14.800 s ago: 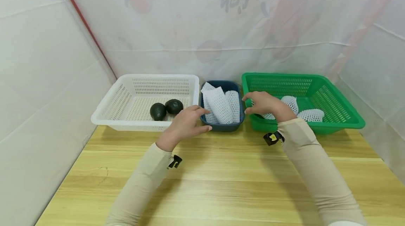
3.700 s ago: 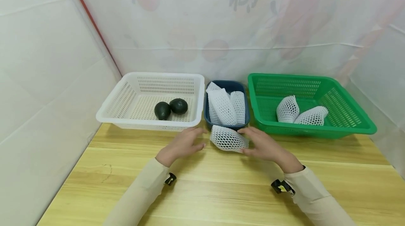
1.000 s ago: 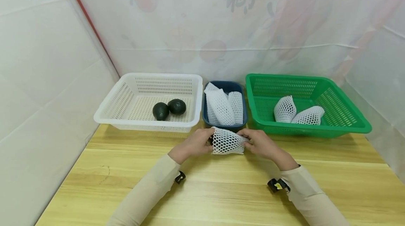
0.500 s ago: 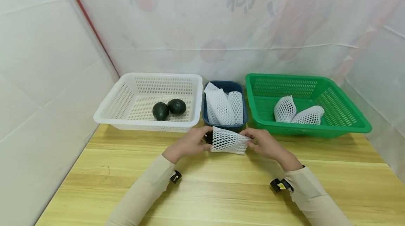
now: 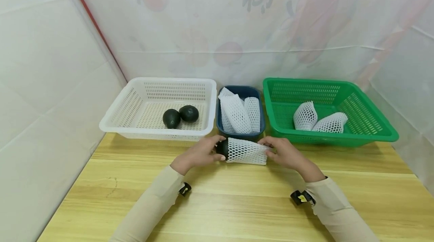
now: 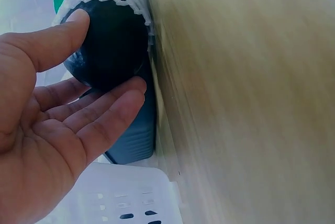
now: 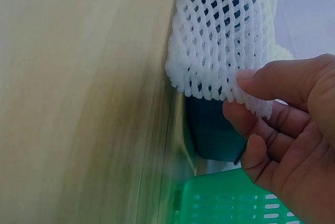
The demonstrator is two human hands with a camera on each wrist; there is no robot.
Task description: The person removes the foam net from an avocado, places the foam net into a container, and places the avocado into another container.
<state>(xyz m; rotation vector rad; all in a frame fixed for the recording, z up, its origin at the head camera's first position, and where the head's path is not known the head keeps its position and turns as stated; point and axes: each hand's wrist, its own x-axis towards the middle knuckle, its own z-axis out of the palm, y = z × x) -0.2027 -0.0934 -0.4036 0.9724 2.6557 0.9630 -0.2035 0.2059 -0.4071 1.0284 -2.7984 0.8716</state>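
My left hand grips the bare end of a dark avocado, thumb on one side and fingers on the other. The rest of the avocado sits inside a white foam net sleeve, just above the wooden table in front of the blue bin. At the sleeve's other end, my right hand pinches the net edge between thumb and fingers, as the right wrist view shows. That end of the sleeve looks flattened.
A white basket at the left holds two bare avocados. In the middle, a blue bin contains several foam sleeves. The green basket at the right has two netted pieces. Curtains stand behind.
Earlier my right hand was in the green basket; a netted piece from there is now in front. Over the last second my left hand has drawn left and more of the avocado shows.
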